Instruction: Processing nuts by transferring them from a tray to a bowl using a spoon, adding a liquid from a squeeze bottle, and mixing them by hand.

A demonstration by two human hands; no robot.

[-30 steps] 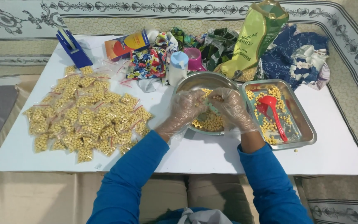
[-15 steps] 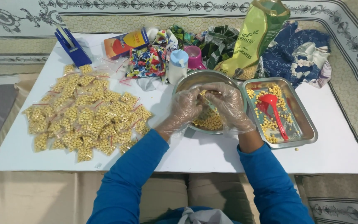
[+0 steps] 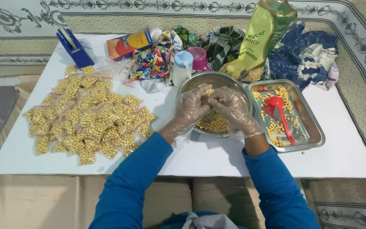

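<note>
Gloved hands meet over a round steel bowl [image 3: 191, 85] of chickpeas [image 3: 214, 123].
Left hand [image 3: 190, 111] and right hand [image 3: 232, 109], in crinkled clear plastic, pinch together; what they hold cannot be told.

— What is held over the round steel bowl [image 3: 191, 85]?

— A small clear bag seems to be pinched between the left hand [image 3: 190, 109] and the right hand [image 3: 233, 108]; it is largely hidden by the clear plastic gloves.

— And the bowl itself?

— It is set on the white table, just left of the rectangular tray, and a layer of yellow chickpeas [image 3: 213, 123] is seen on its bottom — partly covered by both hands.
</note>
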